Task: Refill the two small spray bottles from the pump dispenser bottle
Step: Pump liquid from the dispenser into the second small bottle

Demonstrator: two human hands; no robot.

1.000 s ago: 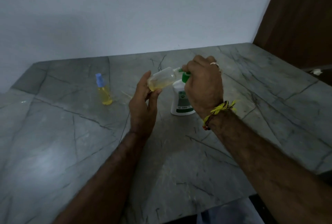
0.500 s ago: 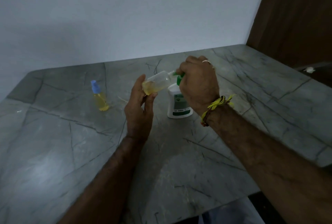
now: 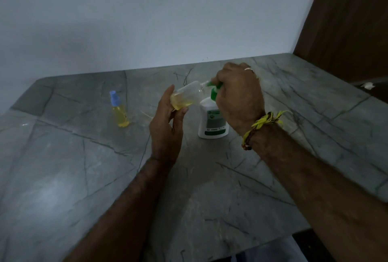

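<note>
Head view: at frame centre the left hand (image 3: 165, 127) grips an uncapped small spray bottle (image 3: 185, 96), tilted, with yellow liquid pooled at its base and its mouth at the green nozzle. The right hand (image 3: 238, 97) curls over the pump dispenser bottle (image 3: 213, 122), white with a green label, standing on the grey table (image 3: 63, 177). At left stands a capped spray bottle (image 3: 119, 110), nearly full of yellow liquid.

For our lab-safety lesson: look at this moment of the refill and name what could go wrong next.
1. The open bottle is tilted nearly sideways in the left hand; liquid may spill out of its mouth.
2. Its mouth meets the green pump spout loosely; a press by the right hand could squirt past it.
3. Pressing off-centre might tip the pump dispenser.
</note>
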